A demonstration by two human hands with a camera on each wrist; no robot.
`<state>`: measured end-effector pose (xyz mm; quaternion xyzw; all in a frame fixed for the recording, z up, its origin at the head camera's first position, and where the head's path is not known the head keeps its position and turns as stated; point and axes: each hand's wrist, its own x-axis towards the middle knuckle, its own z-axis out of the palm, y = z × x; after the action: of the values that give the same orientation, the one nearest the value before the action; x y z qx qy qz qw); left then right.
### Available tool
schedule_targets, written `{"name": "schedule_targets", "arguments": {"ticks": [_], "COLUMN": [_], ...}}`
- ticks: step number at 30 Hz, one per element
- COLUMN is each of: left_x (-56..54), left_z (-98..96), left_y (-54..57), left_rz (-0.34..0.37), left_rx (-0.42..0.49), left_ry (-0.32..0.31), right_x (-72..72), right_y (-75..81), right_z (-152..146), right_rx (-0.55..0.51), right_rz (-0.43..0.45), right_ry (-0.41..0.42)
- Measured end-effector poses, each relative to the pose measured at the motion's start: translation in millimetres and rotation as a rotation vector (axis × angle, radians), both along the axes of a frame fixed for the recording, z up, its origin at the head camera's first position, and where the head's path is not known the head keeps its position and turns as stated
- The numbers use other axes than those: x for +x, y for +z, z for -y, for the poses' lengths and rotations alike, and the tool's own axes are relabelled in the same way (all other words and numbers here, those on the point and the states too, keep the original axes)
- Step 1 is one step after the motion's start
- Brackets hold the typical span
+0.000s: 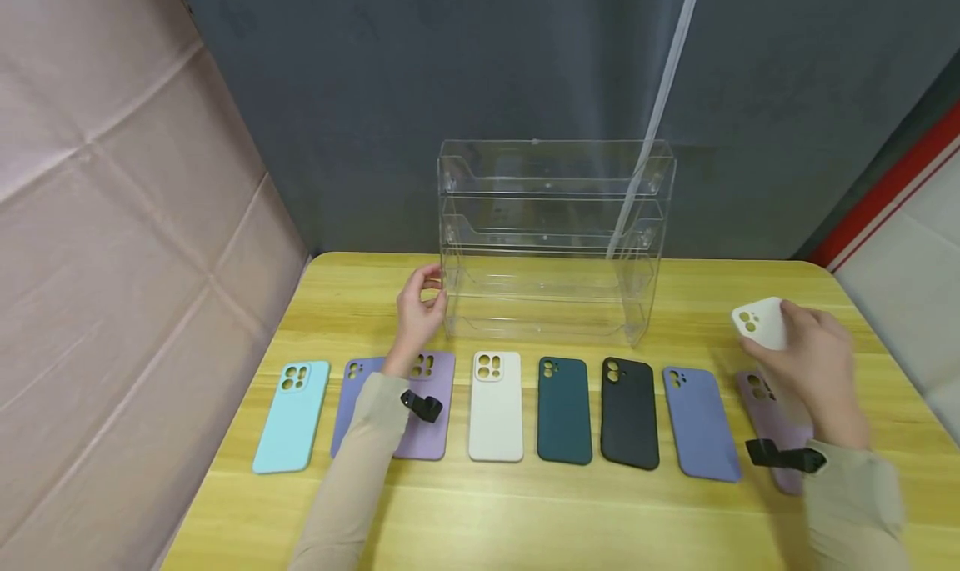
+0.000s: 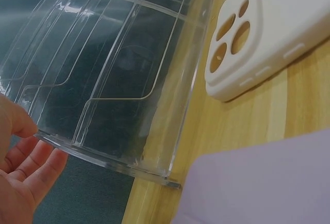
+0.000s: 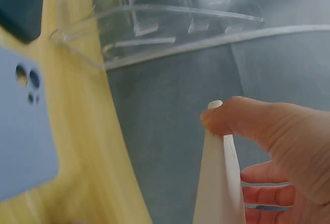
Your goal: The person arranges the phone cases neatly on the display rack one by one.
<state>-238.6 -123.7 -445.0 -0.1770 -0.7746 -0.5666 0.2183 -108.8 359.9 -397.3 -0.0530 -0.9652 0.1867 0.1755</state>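
A clear, tiered acrylic display rack (image 1: 547, 288) stands toward the back of the table. My left hand (image 1: 422, 308) pinches its left side edge, thumb on one face and fingers on the other, as the left wrist view shows. Over at the far right, my right hand (image 1: 813, 363) holds a white phone case (image 1: 763, 325) raised above the table, tilted, its camera cutouts facing left. In the right wrist view the thumb (image 3: 232, 116) presses on the case's edge, with the other fingers behind it. Below this hand lies a mauve phone case (image 1: 772, 421), partly covered by it.
A row of phone cases lies across the table: light blue (image 1: 292, 421), two purple ones (image 1: 431, 429) under my left forearm, white (image 1: 496, 421), dark teal (image 1: 564, 417), black (image 1: 630, 421) and blue-violet (image 1: 699, 429). A grey curtain (image 1: 375, 121) hangs behind the table.
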Motion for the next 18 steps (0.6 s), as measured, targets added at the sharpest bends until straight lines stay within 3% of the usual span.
{"name": "schedule_targets", "arguments": {"ticks": [14, 18], "left_x": [0.9, 5.8], "left_z": [-0.2, -3.6], "left_y": [2.1, 7.8], "left_rz": [0.023, 0.016], "left_rx": [-0.018, -0.008], "left_ry": [0.018, 0.009], "right_x": [-11.0, -15.2], "right_y": [29.4, 37.8], "right_z": [44, 57], "right_rx": [-0.031, -0.044], "right_rz": [-0.107, -0.155], "right_ry": [0.032, 0.067]}}
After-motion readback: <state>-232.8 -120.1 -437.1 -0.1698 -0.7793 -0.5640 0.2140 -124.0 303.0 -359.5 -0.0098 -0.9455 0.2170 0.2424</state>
